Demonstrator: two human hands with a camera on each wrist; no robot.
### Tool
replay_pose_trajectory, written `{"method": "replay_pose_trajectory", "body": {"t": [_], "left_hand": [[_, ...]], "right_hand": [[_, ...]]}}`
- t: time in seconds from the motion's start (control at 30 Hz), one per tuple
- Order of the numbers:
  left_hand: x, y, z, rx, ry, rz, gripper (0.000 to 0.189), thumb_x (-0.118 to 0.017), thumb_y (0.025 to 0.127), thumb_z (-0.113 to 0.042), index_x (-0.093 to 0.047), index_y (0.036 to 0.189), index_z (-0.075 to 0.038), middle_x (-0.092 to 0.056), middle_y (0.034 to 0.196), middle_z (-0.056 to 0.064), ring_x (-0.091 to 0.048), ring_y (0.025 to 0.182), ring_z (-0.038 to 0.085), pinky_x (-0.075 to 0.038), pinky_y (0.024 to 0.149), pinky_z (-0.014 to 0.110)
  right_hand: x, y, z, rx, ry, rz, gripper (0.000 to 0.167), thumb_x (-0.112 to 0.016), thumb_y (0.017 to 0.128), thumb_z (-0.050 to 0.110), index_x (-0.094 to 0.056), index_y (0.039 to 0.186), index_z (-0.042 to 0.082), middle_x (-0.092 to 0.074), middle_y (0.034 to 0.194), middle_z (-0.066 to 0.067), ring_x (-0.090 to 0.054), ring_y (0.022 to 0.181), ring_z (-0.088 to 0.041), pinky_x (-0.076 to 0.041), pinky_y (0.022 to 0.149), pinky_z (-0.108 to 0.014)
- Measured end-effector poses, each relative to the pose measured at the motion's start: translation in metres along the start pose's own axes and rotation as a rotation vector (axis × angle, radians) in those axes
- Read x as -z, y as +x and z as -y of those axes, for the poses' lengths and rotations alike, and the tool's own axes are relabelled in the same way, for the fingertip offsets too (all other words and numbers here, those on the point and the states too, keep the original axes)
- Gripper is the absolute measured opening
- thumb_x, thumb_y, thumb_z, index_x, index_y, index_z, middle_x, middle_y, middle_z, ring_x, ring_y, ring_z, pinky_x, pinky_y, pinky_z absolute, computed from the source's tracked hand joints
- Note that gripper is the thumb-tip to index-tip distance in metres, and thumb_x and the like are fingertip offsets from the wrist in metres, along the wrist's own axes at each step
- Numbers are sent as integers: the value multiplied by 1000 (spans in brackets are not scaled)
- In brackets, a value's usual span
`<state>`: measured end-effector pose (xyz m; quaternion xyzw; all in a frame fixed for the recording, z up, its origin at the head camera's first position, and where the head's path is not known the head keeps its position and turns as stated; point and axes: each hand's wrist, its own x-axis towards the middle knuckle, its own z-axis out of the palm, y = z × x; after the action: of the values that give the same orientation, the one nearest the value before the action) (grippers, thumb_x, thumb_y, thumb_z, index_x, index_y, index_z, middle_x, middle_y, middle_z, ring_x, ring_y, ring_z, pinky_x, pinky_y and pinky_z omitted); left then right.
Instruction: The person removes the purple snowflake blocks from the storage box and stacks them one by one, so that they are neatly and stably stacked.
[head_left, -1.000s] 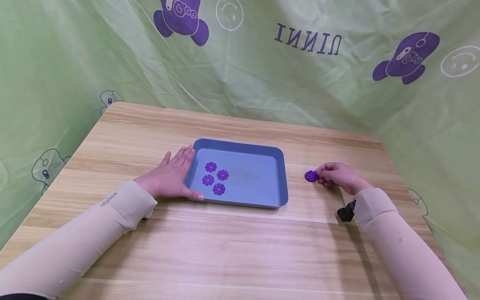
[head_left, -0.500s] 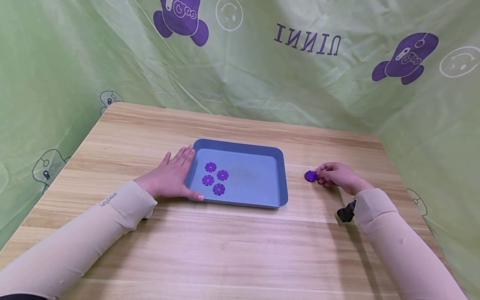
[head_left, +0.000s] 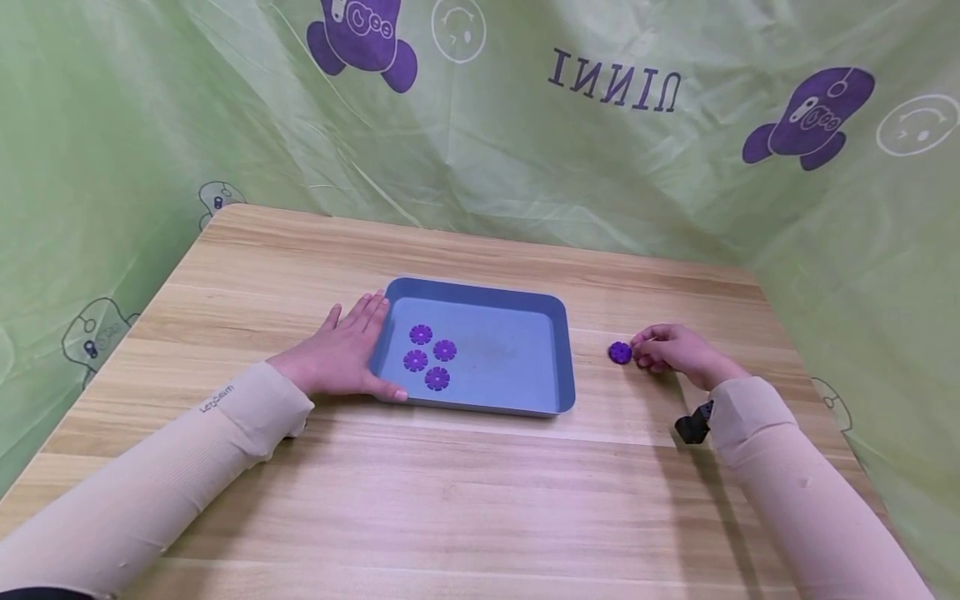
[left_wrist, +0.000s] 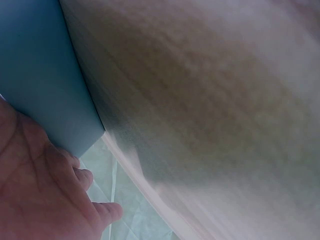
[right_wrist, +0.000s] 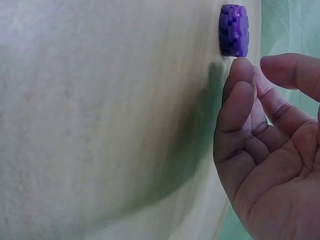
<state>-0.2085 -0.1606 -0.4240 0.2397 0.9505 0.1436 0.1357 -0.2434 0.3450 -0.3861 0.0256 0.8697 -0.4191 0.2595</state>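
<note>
The stack [head_left: 620, 352] of purple pieces stands on the table [head_left: 480, 492], right of the tray [head_left: 513, 354], at the fingertips of the right hand [head_left: 678, 354]. This hand grasps nothing: thumb and fingertips are apart; contact with the stack cannot be confirmed. The left hand [head_left: 341, 354], fingers extended, rests against the tray's left side, clasping nothing. Four discs [head_left: 416, 360] lie inside the tray; its right wall stands between them and the stack. A green curtain [head_left: 480, 158] borders the table's far edge.
</note>
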Motion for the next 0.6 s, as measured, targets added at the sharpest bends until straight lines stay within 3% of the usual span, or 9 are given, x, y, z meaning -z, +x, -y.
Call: {"method": "replay_pose_trajectory", "body": {"t": [0.6], "left_hand": [[0,0,-1,1,3,-12,146,-70,73,-84,-1,160,11,5,169,27,5,156,43,2,120,66]], "right_hand": [[-8,13,38,96,-31,8,36,-50,107,10,-50,131,-16,-64,106,-11,-59,89,-11,-55,82,-25]]}}
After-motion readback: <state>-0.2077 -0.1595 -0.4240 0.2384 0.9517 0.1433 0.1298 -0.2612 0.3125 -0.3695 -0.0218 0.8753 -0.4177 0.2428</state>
